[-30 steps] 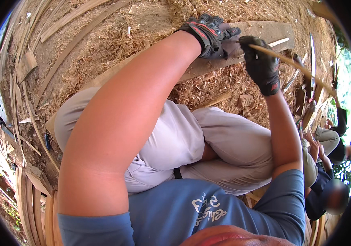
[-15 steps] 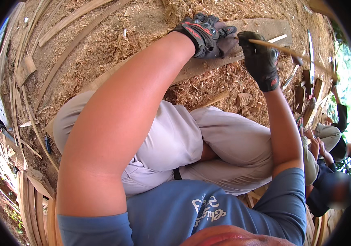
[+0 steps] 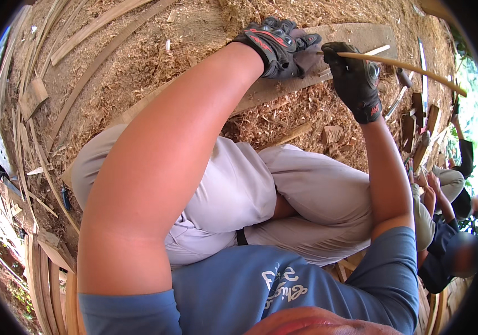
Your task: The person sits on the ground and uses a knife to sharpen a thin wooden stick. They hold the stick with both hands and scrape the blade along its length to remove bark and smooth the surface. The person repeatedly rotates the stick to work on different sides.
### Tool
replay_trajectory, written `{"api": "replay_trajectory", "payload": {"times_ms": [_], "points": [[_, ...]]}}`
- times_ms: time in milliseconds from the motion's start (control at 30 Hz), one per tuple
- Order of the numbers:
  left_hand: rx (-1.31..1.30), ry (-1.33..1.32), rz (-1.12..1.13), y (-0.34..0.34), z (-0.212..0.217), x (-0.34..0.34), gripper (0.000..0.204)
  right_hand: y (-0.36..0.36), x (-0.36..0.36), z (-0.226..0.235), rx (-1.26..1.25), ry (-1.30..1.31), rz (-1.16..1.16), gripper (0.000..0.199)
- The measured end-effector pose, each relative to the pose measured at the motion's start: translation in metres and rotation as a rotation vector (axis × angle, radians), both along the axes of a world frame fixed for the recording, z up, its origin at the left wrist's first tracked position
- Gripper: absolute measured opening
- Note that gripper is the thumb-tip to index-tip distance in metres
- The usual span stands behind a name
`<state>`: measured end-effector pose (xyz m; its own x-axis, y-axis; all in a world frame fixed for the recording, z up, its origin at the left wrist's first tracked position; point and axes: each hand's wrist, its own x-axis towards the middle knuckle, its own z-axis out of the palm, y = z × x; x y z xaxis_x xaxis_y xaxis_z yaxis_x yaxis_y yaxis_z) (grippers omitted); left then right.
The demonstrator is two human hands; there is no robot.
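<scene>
In a black glove with red trim, my left hand (image 3: 281,49) is closed above a long flat board (image 3: 356,36). A dark patch, perhaps cloth or glove, shows under its fingers; what they hold is hidden. Close beside it, my right hand (image 3: 355,81), in a matching black glove, is closed round a thin wooden stick (image 3: 417,70). The stick sticks out to the right, and its inner end lies near my left fingers. A short pale strip (image 3: 377,50) lies behind the stick, over the board.
Wood shavings (image 3: 155,67) cover the ground round the board. Long curved wood strips (image 3: 102,53) lie at the left. Wood pieces and tools (image 3: 417,120) lie at the right, where another person (image 3: 437,229) sits. My crossed legs (image 3: 306,184) are close below the board.
The outer end of the stick has swung slightly upward in the picture and is less blurred. Both my hands stay almost in place, still closed.
</scene>
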<state>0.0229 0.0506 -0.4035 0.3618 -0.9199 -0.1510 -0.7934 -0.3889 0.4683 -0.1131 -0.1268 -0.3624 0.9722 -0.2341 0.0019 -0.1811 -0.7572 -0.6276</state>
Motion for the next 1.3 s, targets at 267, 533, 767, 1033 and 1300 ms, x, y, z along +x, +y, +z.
{"api": "replay_trajectory", "payload": {"times_ms": [267, 533, 767, 1033, 1300], "points": [[-0.010, 0.048, 0.010, -0.002, -0.001, 0.002, 0.065, -0.001, -0.002, 0.002, -0.092, -0.116, 0.166, 0.010], [-0.097, 0.007, -0.031, 0.001, -0.012, 0.003, 0.070, 0.019, -0.015, 0.002, -0.119, -0.103, 0.215, 0.008], [-0.010, 0.085, 0.050, -0.004, -0.004, 0.000, 0.071, 0.012, -0.016, 0.001, -0.050, -0.140, 0.187, 0.009], [0.009, 0.118, 0.056, -0.005, 0.001, -0.001, 0.073, 0.011, -0.019, -0.004, -0.035, -0.132, 0.138, 0.009], [0.049, 0.049, 0.036, 0.000, -0.001, -0.001, 0.071, 0.007, -0.006, 0.003, -0.112, -0.154, 0.176, 0.009]]}}
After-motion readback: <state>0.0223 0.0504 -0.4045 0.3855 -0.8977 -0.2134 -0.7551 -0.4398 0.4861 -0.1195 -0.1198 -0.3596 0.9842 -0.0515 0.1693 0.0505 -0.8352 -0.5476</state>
